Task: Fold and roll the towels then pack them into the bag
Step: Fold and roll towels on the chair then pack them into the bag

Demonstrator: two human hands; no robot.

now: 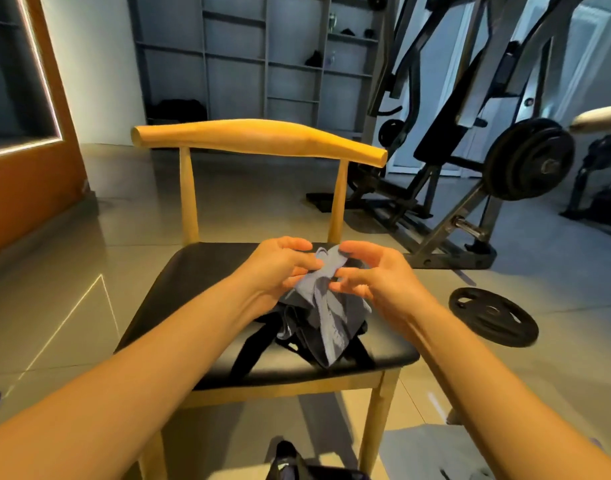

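Grey-blue towel (323,289) hangs bunched over the black bag (354,323) on the chair seat (179,299); left hand (280,271) fingers clamp it from 9 o'clock, right hand (376,280) fingers pinch it from 3 o'clock.

Towel (323,289): grey-blue, thin, crumpled, not folded or rolled. Its top end was bunched btw the left hand (283,268) & right hand (373,277), both pinching it above the middle of the chair seat (179,306). The rest hung down in loose twisted folds, lower end draped over the bag. Bag (297,323): dark, soft, slumped flat on the seat under the towel. Black straps trailed twd near left & near right. Couldn't tell if it was open.
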